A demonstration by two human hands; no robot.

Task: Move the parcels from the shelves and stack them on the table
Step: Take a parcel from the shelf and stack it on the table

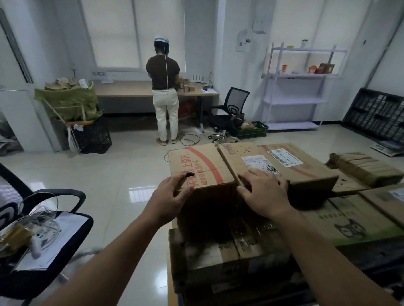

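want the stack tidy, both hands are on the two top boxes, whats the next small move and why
Probably press the box with red print rightward with the left hand to close the seam against the labelled box. That box sits skewed, and the right hand lies flat on its near edge, bracing it. Neither hand has closed around a box.

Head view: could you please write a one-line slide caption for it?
Left hand and right hand steady two cardboard parcels atop the stack.

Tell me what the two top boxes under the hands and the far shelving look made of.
Left box: brown corrugated cardboard, matte, red print, a punched hole. Right box: the same cardboard, with white paper labels. Shelving: probably painted metal, judging by its thin pale lilac posts and boards, though plastic is possible.
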